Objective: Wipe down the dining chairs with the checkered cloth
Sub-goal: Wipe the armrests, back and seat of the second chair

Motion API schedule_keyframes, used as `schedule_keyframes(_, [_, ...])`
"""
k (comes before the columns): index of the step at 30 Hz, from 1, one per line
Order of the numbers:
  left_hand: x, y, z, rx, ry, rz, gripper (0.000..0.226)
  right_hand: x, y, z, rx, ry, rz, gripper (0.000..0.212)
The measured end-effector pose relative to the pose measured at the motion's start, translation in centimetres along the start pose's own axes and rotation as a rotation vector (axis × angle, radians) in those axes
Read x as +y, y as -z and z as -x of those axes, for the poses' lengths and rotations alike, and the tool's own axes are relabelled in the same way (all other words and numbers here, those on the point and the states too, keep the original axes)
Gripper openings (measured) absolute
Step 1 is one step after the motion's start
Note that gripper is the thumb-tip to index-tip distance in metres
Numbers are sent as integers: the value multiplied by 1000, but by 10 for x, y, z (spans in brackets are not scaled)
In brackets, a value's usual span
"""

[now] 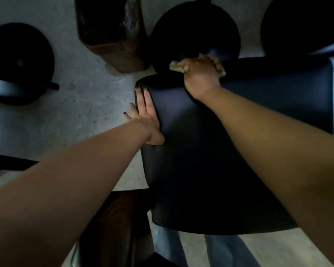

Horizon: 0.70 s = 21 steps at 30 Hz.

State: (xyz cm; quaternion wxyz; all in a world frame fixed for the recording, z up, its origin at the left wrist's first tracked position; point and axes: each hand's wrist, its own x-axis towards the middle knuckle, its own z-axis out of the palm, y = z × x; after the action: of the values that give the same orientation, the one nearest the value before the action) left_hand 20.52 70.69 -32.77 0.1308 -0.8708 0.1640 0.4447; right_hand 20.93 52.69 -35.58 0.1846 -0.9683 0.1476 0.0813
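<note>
A dark padded dining chair point(239, 143) fills the middle and right of the head view, seen from above. My right hand point(201, 74) grips the bunched checkered cloth point(178, 66) and presses it on the chair's far edge, with cloth showing on both sides of the fist. My left hand point(145, 114) lies flat with straight fingers along the chair's left edge, touching it.
A brown wooden bin point(112, 47) with a plastic liner stands on the grey speckled floor beyond the chair. Round dark stools sit at far left point(21, 60), centre point(195, 31) and far right point(305, 26). A dark wooden piece point(116, 224) is below my left arm.
</note>
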Motion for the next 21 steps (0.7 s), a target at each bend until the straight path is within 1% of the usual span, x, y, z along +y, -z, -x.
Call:
schedule_keyframes(3, [-4, 2, 0, -27, -48, 20, 146, -8, -4, 21, 12, 276, -78, 45])
schedule_keyframes(4, [-6, 2, 1, -32, -65, 19, 146, -8, -4, 30, 1, 323, -121, 47])
schedule_keyframes(6, [-9, 5, 1, -45, -91, 19, 144, -8, -5, 50, -31, 360, -184, 47])
schedule_keyframes(8, [-10, 8, 3, -68, -100, 16, 142, -12, -8, 77, -98, 405, -210, 50])
schedule_keyframes(11, [-10, 10, 5, -68, -95, 9, 142, -22, -24, 125, -80, 501, -284, 52])
schedule_keyframes(15, [-7, 7, 7, -46, -79, 1, 145, -32, -49, 182, -94, 487, -360, 54])
schedule_keyframes(18, [-5, 4, 8, -14, -60, -7, 144, -30, -55, 205, -200, 511, -370, 57])
schedule_keyframes(21, [-3, 3, 8, 13, -40, -31, 145, -25, -59, 237, -291, 604, -283, 65])
